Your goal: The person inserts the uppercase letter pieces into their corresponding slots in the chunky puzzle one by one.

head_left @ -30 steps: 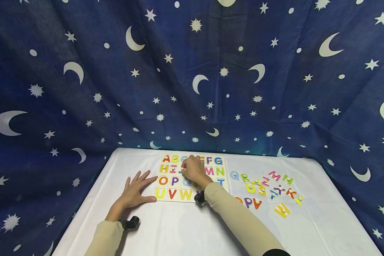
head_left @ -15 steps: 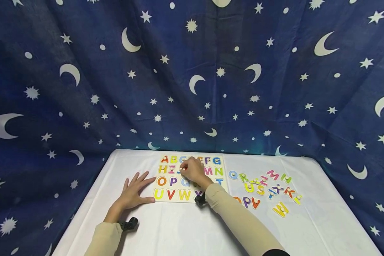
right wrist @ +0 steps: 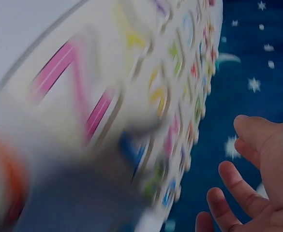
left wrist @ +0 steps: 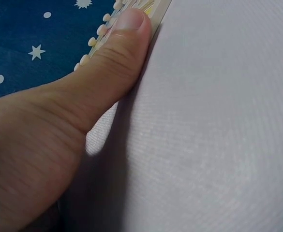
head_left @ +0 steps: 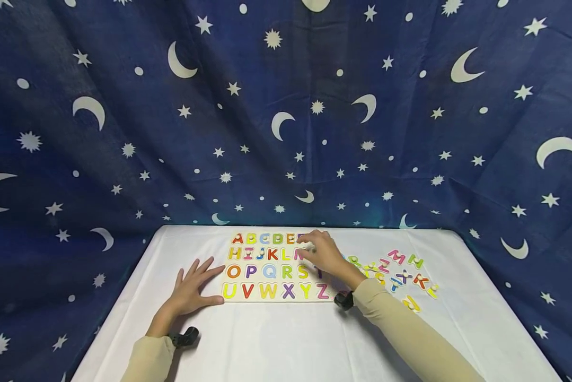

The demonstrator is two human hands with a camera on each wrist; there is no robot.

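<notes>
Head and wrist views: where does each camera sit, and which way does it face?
Head: worn on the head, facing forward and down at the letter board; left hand, right hand and sleeves show.
Left wrist: worn there, facing white cloth and board edge; left thumb shows.
Right wrist: worn there, facing across the board; fingers show.
Both wrist views share the board and starry curtain.

Pale rectangular alphabet board (head_left: 278,271) lies flat, knobbed letter pieces (head_left: 238,239) seated in its top row. Loose multicoloured knobbed letters (head_left: 420,281) lie scattered to its right.
</notes>
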